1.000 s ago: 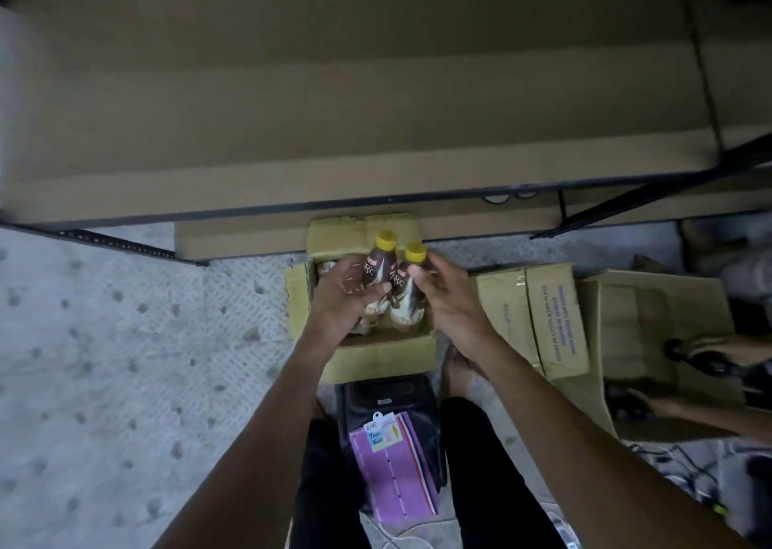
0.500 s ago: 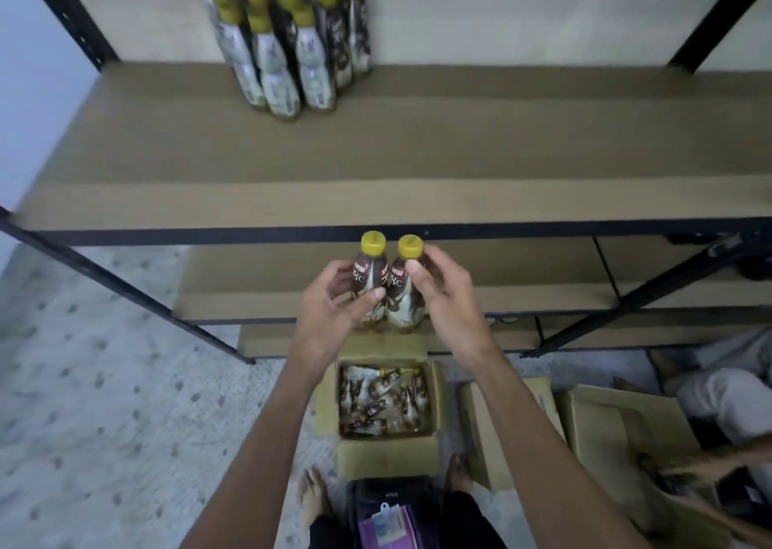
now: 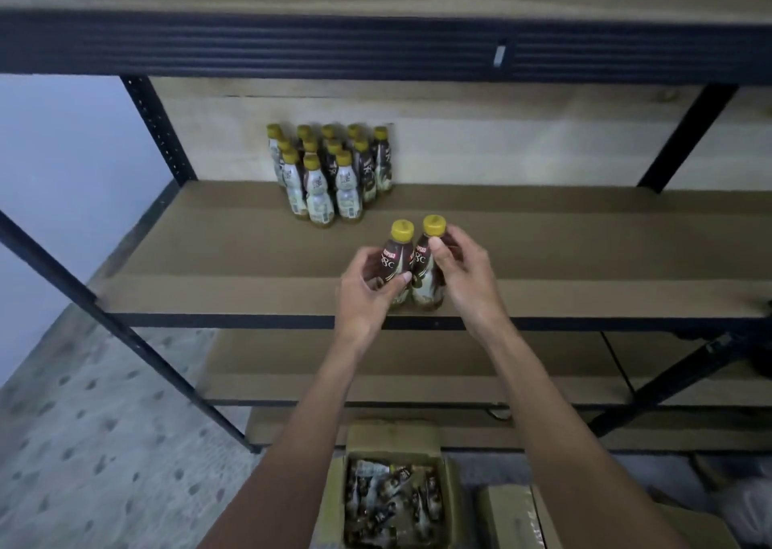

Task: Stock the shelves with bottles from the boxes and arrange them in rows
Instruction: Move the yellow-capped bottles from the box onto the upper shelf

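As we face the rack (image 3: 159, 131), our left hand (image 3: 367, 293) grips one yellow-capped bottle (image 3: 394, 261) round its body. Our right hand (image 3: 463, 281) grips a second bottle (image 3: 422, 287), with the fingers curled at its neck and shoulder. The two stand upright and touching at the near edge of the middle shelf (image 3: 585, 247); we cannot tell whether their bases rest on it. Farther back and to the left, a cluster of bottles (image 3: 330, 176) stands in rows. On the floor (image 3: 83, 444) an open box (image 3: 392, 436) holds more bottles lying jumbled, with a closed box (image 3: 510, 519) just to its right.
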